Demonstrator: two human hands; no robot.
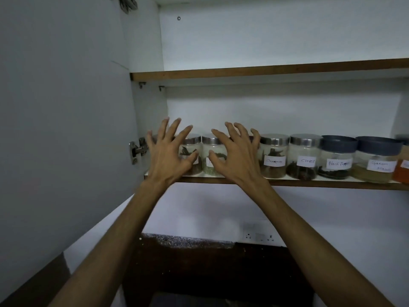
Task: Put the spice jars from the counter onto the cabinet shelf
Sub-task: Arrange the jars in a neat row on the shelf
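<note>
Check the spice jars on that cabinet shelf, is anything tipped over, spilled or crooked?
Nothing stands out. The jars on the shelf stand upright in a row with lids on, including Cinnamon, Cloves and Black Pepper. No spill shows.

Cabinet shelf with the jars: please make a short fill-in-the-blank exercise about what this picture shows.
1. The jar labelled Cloves has a ____ coloured lid.
2. The jar labelled Black Pepper stands directly to the ____ of the Cloves jar in the picture.
3. The left hand and the right hand have their fingers ____ in front of the jars.
4. The upper shelf holds ____ jars.

Missing words: silver; right; spread; no
</note>
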